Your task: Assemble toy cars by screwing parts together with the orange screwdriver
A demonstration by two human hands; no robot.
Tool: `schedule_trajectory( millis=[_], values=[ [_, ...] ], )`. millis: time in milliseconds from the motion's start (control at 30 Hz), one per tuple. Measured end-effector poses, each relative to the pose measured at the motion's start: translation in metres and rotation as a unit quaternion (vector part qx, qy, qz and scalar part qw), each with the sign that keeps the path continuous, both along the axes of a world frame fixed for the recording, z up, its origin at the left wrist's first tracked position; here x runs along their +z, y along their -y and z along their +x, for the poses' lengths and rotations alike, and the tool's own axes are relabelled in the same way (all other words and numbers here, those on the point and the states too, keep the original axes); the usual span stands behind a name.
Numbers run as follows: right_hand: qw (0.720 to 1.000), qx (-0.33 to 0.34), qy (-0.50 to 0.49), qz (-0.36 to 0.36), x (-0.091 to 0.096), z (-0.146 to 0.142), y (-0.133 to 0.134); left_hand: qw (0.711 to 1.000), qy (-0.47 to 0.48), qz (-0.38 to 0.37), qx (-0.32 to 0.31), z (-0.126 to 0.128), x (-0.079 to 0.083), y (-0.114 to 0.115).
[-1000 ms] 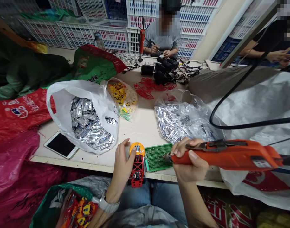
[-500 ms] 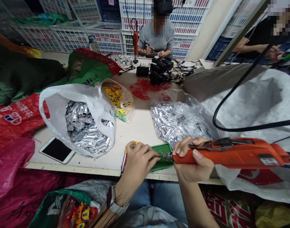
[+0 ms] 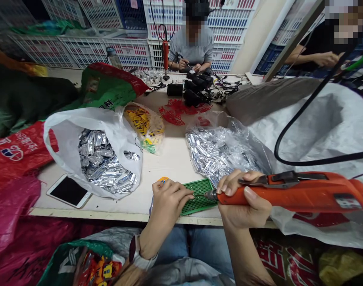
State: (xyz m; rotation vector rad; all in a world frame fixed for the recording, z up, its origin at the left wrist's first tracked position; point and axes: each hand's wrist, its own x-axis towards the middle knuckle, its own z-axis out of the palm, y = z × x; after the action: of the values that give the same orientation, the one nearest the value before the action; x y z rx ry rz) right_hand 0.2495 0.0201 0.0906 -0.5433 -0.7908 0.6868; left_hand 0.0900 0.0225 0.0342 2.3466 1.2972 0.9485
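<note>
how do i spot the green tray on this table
Start at the near edge of the white table, where the right hand grips an orange power screwdriver. Under the screwdriver's tip, by the left hand, lies the tray. Unlike the clear bag of silver pieces behind it, it is flat, bright green and gridded with small holes.

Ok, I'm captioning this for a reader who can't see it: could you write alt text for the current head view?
A person's right hand grips an orange power tool pointing left across a green perforated tray, with the left hand near its tip. Behind are a white bag and a clear bag, both holding silvery parts.
</note>
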Motion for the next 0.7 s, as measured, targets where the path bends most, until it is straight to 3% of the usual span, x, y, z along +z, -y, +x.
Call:
schedule_trajectory(
  millis=[533, 600, 700],
  values=[
    [0.999, 0.037, -0.001, -0.015, 0.001, -0.023, 0.002, 0.999, -0.011, 0.033, -0.026, -0.012, 0.011, 0.009],
    [0.999, 0.043, 0.003, -0.021, 0.000, -0.026, 0.000, 0.999, -0.019, 0.028, 0.003, -0.017, 0.007, 0.014],
    [0.999, 0.035, 0.005, -0.038, -0.002, -0.033, -0.009, 0.992, -0.070, 0.012, 0.103, -0.027, -0.005, 0.027]
  ],
)
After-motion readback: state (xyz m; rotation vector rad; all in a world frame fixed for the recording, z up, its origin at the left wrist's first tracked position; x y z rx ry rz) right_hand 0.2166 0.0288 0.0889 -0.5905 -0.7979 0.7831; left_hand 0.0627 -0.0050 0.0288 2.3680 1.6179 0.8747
